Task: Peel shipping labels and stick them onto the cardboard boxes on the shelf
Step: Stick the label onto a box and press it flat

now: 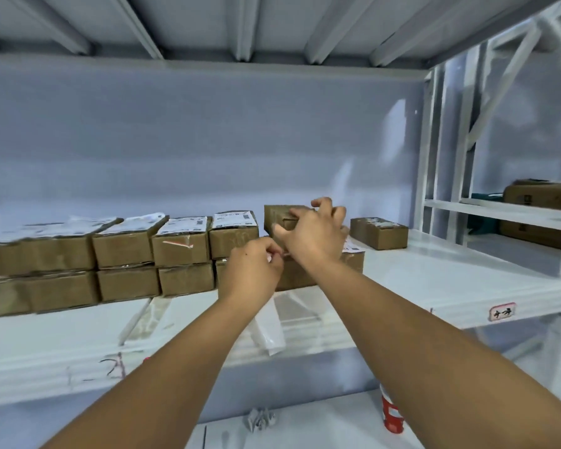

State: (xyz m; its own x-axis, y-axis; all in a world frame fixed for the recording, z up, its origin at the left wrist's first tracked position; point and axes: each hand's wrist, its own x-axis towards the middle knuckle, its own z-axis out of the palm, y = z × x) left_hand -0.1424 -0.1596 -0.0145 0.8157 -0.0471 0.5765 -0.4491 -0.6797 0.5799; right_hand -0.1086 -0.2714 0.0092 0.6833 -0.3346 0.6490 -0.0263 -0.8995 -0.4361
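Now, the label (275,255) is only a small white bit poking out of your left hand (253,265). Your thumb and first finger pinch it tight, so I cannot tell how much of it is peeled. It sits just below your right hand (314,236) and right in front of the stacked boxes. The fingers (325,205) of that right hand curl over the top of the brown box (280,218), and the thumb rests on its front, so that hand holds the box. The brown box sits on a lower box (353,260).

What could go wrong? I think the sticky side could fold over and stick to itself, or to your skin, because you hold so little of it. The brown box may also tip or slide off the lower box if you press the label on hard, since only one hand steadies it. A quick press could leave the label crooked or wrinkled.

To the left of your fingers stands a row of boxes (182,244) that already have labels, so a loose corner could catch on the nearest one. To the right, one small box (379,236) stands apart. Closer to you than your fingers, slippery paper strips (269,335) lie on the shelf (434,273). They could slide off if your arm brushes them.
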